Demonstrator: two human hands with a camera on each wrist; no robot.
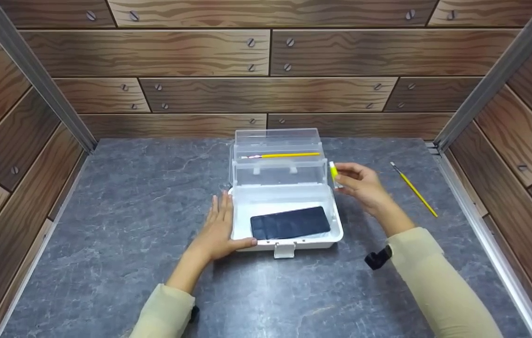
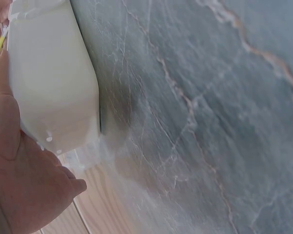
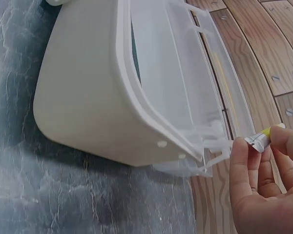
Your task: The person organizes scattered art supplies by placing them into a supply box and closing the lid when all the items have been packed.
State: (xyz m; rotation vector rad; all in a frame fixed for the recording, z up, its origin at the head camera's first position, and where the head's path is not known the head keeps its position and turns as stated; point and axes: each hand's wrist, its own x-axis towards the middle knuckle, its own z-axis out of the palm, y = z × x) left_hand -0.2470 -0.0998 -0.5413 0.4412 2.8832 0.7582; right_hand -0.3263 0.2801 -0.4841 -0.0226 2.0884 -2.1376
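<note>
A white storage box (image 1: 336, 233) with clear fold-out trays (image 1: 277, 173) stands opened on the table. My left hand (image 1: 216, 232) rests along its left side, fingers straight, thumb on the front rim. In my right hand (image 1: 364, 188), just right of the trays, thumb and fingers pinch a small yellow-and-white tube (image 3: 261, 139) with a flat crimped end. A black smartphone (image 1: 289, 223) lies in the bottom of the box. One yellow-handled paintbrush (image 1: 289, 155) lies across an upper tray.
A second yellow paintbrush (image 1: 416, 191) lies on the grey marbled table (image 1: 129, 225), to the right of my right hand. Wood-patterned panels (image 1: 209, 51) wall the back and both sides. The box's white latch (image 1: 284, 250) hangs at its front.
</note>
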